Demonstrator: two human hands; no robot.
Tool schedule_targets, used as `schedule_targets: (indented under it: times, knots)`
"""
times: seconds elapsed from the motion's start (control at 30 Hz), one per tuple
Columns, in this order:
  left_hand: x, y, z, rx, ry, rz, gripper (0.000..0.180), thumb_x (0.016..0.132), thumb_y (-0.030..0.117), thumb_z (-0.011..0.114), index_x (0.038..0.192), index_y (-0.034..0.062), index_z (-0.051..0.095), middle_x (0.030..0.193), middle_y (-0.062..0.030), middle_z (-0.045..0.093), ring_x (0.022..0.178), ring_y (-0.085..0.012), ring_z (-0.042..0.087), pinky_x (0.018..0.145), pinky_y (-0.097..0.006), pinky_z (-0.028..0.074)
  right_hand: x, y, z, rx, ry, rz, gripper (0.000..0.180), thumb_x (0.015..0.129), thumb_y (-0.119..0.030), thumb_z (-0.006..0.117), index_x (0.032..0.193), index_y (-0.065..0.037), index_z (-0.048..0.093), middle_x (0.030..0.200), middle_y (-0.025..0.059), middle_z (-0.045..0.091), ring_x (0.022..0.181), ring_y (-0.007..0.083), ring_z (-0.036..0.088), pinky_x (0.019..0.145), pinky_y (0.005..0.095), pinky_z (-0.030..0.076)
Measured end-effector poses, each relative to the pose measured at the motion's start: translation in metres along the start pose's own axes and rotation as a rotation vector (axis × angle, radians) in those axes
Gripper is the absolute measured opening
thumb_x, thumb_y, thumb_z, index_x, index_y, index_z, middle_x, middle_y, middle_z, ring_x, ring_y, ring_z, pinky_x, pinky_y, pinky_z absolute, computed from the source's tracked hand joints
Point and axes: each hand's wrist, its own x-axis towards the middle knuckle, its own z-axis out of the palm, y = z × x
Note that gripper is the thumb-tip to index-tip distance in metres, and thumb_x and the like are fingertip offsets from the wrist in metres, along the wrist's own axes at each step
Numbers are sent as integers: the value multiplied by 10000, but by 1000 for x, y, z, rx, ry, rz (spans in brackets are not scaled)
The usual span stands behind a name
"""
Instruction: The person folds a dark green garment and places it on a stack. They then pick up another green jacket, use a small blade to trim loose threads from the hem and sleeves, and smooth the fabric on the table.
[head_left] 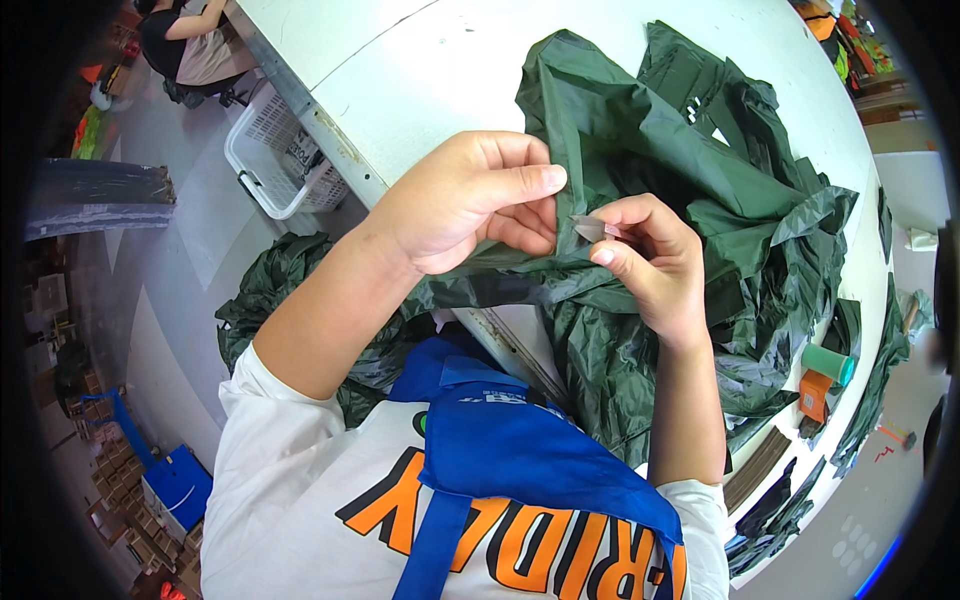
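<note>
Left hand pinches green fabric (white basket: contents unclear).

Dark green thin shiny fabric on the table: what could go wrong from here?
The small pointed silver metal tool in the right hand could nick the dark green thin shiny fabric, since its tip points toward the held edge. It might also prick the left hand, gripping that edge close by. Fabric hanging past the white table could tug the edge loose.
</note>
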Motion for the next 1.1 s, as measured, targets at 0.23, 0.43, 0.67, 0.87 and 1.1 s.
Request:
schedule_targets:
  times: [0.23,0.43,0.67,0.87,1.1]
  knots:
    - [2,-1,-1,-22,-4,2,154,926,180,591,859,41,582,774,-63,644,673,-130,652,610,-239,570,-3,24,5,318,104,-101,206,814,-75,721,971,-24,596,876,-15,565,776,57,522,737,208,434]
    - [7,-3,-3,-38,-19,70,226,948,241,559,977,20,593,881,-75,659,775,-143,654,695,-263,561,6,18,20,-328,186,-8,268,749,-17,715,991,-7,602,838,-26,507,689,50,424,586,209,352]
    - [-40,-28,-62,1028,51,65,1036,680,476,795,1427,-9,266,1403,-193,403,1303,-309,394,1082,-418,307,46,1,-18,-85,406,13,68,863,-78,629,810,-47,600,693,-83,503,613,7,390,547,185,313]
    - [-80,-73,-79,252,286,-267,442,933,234,554,1272,-41,485,1121,-142,627,1024,-211,613,890,-334,486,83,-6,-46,14,452,58,138,837,-173,683,803,-66,604,658,-83,491,533,19,367,489,196,275]
    - [-78,-53,-43,-122,128,-213,437,979,308,485,1239,-43,493,1103,-156,635,950,-235,660,763,-375,566,19,-9,16,-537,179,-391,303,935,-269,571,1075,0,566,877,15,554,747,99,483,691,224,414]
